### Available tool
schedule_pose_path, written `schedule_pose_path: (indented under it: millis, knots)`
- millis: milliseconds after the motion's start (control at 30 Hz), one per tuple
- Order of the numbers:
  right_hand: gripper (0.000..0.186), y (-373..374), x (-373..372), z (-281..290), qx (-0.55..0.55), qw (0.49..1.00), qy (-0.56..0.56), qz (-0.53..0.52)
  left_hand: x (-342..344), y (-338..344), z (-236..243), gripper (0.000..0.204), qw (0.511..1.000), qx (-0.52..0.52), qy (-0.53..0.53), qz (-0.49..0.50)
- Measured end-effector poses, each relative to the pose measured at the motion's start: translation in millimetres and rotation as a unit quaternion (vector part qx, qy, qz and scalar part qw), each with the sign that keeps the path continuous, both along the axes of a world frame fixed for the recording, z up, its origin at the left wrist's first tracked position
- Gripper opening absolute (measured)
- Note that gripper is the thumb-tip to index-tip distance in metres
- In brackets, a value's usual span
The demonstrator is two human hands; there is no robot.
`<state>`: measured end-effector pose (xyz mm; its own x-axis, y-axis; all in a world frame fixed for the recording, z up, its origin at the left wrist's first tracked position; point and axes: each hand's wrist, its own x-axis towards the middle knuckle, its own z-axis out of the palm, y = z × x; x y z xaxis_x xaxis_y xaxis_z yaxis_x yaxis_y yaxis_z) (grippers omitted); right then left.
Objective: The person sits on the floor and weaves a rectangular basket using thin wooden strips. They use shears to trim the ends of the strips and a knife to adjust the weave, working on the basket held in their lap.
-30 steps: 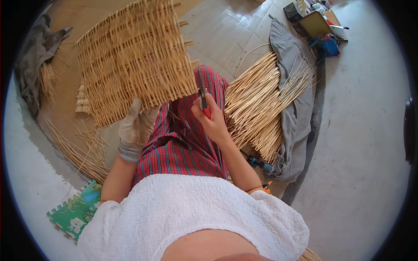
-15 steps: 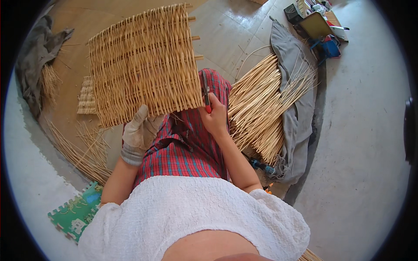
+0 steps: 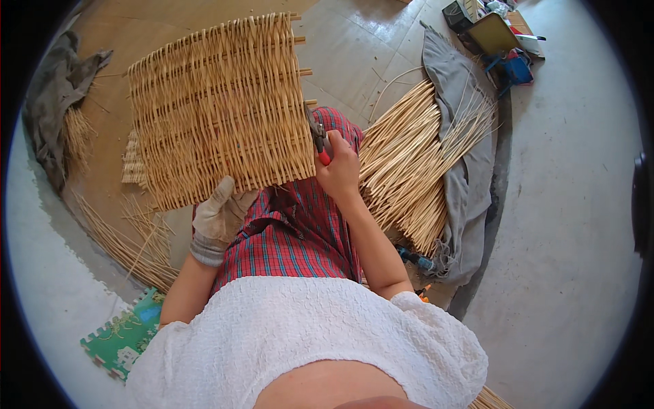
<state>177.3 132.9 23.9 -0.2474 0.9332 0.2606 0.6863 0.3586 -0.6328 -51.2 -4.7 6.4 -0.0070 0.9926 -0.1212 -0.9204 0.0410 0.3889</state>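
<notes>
At upper left, the flat tan wicker panel [image 3: 218,112] is pinched by the fingers [image 3: 223,189] of the gloved left hand [image 3: 219,217], while red-handled metal cutters [image 3: 319,133], clasped by the right hand [image 3: 338,170], have been brought to its right edge, apparently within blade reach.

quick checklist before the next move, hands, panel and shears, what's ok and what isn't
1. Left hand on the panel: ok, it grips the lower edge, thumb in front.
2. Right hand on the shears: ok, held by the red handles.
3. Shears at the panel's right edge: ok, blades up beside it.
4. Blades closed on a rod: cannot tell, too small to see.
5. Both hands gloved: not ok, only the left is.
6. Rod ends flush with that edge: not ok, several stick out.
</notes>
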Motion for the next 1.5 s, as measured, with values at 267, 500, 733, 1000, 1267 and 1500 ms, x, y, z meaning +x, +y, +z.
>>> schedule_pose_path:
  millis: [267, 500, 733, 1000, 1267, 1500]
  knots:
    - [0.040, -4, -9, -8, -0.137, 0.951, 0.273, 0.046, 8, -5, 5, 0.056, 0.999, 0.019, -0.023, -0.024]
    - [0.037, 6, -8, 1, -0.070, 0.984, 0.164, 0.001, 6, -9, -4, 0.058, 0.998, 0.013, -0.013, -0.053]
    - [0.030, 18, 4, -9, -0.138, 0.987, 0.052, -0.069, 7, -13, 2, 0.058, 0.996, 0.010, -0.068, -0.058]
    - [0.054, 37, -10, 2, -0.086, 0.964, 0.253, 0.004, 9, -15, 19, 0.063, 0.996, -0.007, -0.005, -0.086]
    - [0.054, 38, -10, 1, -0.068, 0.976, 0.206, 0.002, 3, -19, -1, 0.058, 0.991, 0.014, -0.042, -0.126]
    - [0.039, 53, -9, 15, -0.148, 0.980, 0.033, -0.126, 4, -16, 7, 0.059, 0.995, -0.024, -0.015, -0.099]
